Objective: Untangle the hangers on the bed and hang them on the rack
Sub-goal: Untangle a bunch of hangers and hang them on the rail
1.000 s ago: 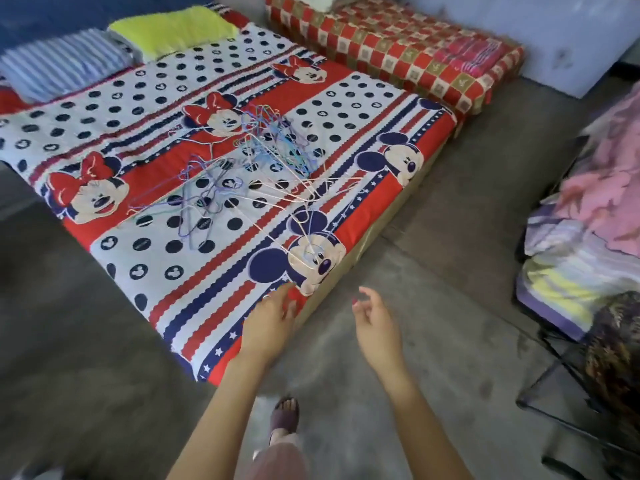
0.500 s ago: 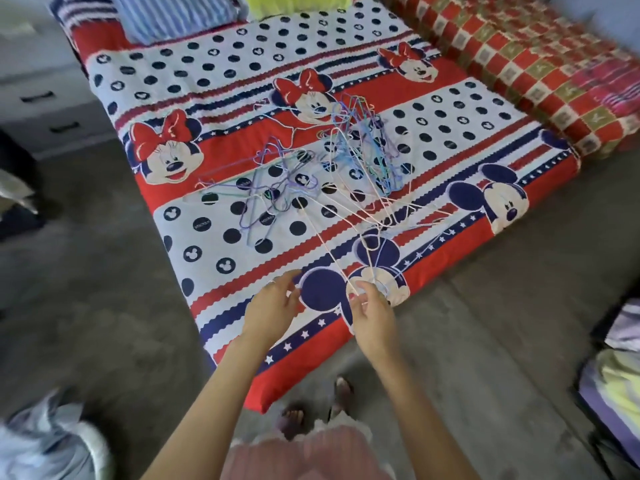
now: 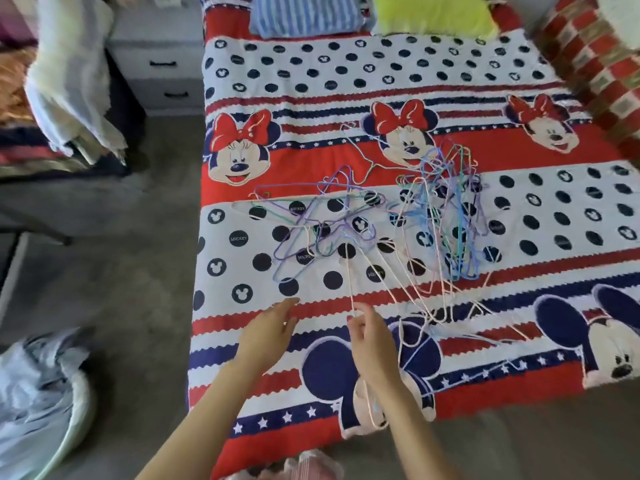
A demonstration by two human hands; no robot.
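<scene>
While your right hand (image 3: 372, 344) pinches one pale pink wire hanger (image 3: 356, 282) near its lower end at centre frame, your left hand (image 3: 268, 332) hovers just beside it with fingers straight and loosely spread, holding nothing. The tangle of hangers (image 3: 398, 220) lies on the bed (image 3: 242, 393), across the middle of the frame: a purple and green cluster to centre left, a denser blue and green knot to centre right, and pale strands fanning down toward your hands. No rack can be identified in this view.

Judgement: the step in hand is freeing the first hanger. The pinched strand runs up into the centre-left cluster, and where its far end goes cannot be told, so expect it to be hooked there.

Recommended practice: do not pull hard toward yourself, as that is likely to drag the whole pile and tighten the knot. Bring your left hand onto the cluster to pin it against the bed, then lift and rotate the held hanger so its hook slides out the way it entered. Thin wire may bend or spring if forced. Work from the loose outer pieces inward.
</scene>
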